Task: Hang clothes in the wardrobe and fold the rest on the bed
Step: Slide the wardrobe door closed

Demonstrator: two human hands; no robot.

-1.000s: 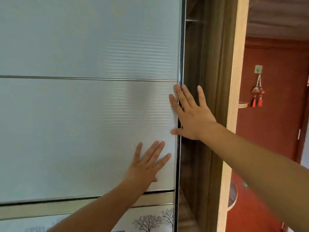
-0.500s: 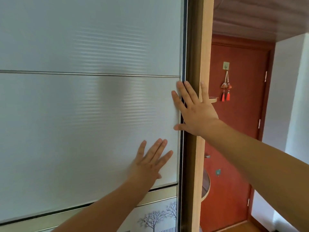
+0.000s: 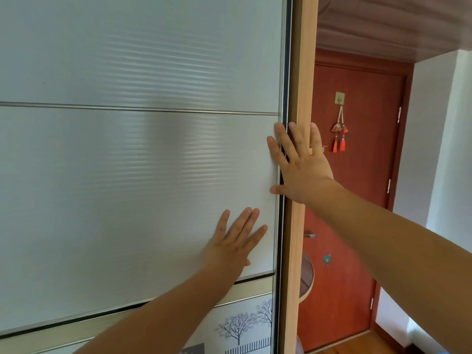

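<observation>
While the frosted wardrobe door [image 3: 140, 187] fills the frame's left, the left hand [image 3: 236, 241] lies flat on it, fingers straight. At centre right, the right hand [image 3: 298, 164] presses straight fingers across the door's edge and the wooden wardrobe frame [image 3: 302, 60].

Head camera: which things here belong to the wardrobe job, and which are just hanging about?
Job: sliding wardrobe door, wardrobe frame, left hand flat on the door, right hand across the door's edge.
Not the job: red room door, tasselled ornament hanging on it, wooden floor.
</observation>
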